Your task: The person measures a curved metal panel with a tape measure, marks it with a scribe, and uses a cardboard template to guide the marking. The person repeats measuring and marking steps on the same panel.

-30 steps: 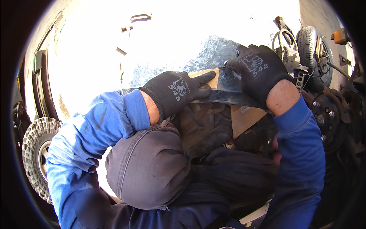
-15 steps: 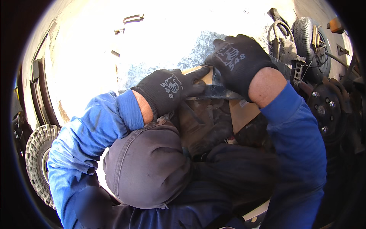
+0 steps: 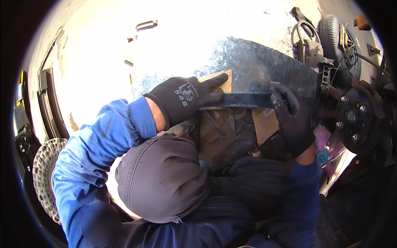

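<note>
Under my left hand, in a dark glove, lies a flat tan piece with a straight edge, perhaps wood or cardboard. My index finger presses it against a scratched grey metal sheet, with the thumb by the sheet's bent front edge. My right hand, also gloved, is closed around a thin pointed tool at the sheet's right part. The tool's tip points away from me, over the metal; I cannot tell whether it touches. Its handle is mostly hidden in the glove.
A rounded grey-brown cloth shape fills the lower middle. Below the sheet's edge is another tan piece. At right are a dark studded wheel hub and a tyre; at left, a knobbly tyre. A metal bracket lies beyond.
My right hand has drawn back from the tan piece, toward me and to the right, and the pointed tool now shows in it. My left hand stays on the tan piece.
</note>
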Demonstrator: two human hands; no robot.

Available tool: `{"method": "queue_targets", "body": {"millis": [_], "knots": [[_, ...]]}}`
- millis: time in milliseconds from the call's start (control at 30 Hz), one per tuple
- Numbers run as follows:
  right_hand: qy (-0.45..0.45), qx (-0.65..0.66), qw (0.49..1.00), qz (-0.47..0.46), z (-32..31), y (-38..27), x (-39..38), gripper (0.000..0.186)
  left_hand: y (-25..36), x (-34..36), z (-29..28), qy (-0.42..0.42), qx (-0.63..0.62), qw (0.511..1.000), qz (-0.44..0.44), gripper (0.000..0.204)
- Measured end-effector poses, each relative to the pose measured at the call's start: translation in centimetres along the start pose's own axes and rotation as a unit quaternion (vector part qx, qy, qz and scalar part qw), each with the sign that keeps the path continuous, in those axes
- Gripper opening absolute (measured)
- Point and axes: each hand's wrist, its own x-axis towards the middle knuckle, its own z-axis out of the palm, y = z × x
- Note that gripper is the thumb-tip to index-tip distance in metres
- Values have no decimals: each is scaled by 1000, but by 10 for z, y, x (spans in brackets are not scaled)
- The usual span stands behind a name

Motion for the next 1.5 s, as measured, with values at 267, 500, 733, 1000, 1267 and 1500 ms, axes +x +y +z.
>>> {"method": "queue_targets", "body": {"millis": [267,500,733,1000,1267,1500], "knots": [[-14,79,996,39,22,30,26,39,1,3,-7,-8,-8,1000,5,62],[-19,50,999,-8,35,47,20,40,2,5,-12,-16,-4,1000,5,51],[-17,-6,999,-51,41,40,22,46,1,3,-13,-22,-17,1000,6,57],[-27,-144,988,-58,32,28,24,48,-1,3,-7,-12,-25,1000,8,51],[-40,-43,998,-20,28,20,29,46,-4,3,1,6,-34,999,15,50],[-40,10,998,-36,21,18,29,51,-3,2,-6,-7,-26,1000,14,62]]}}
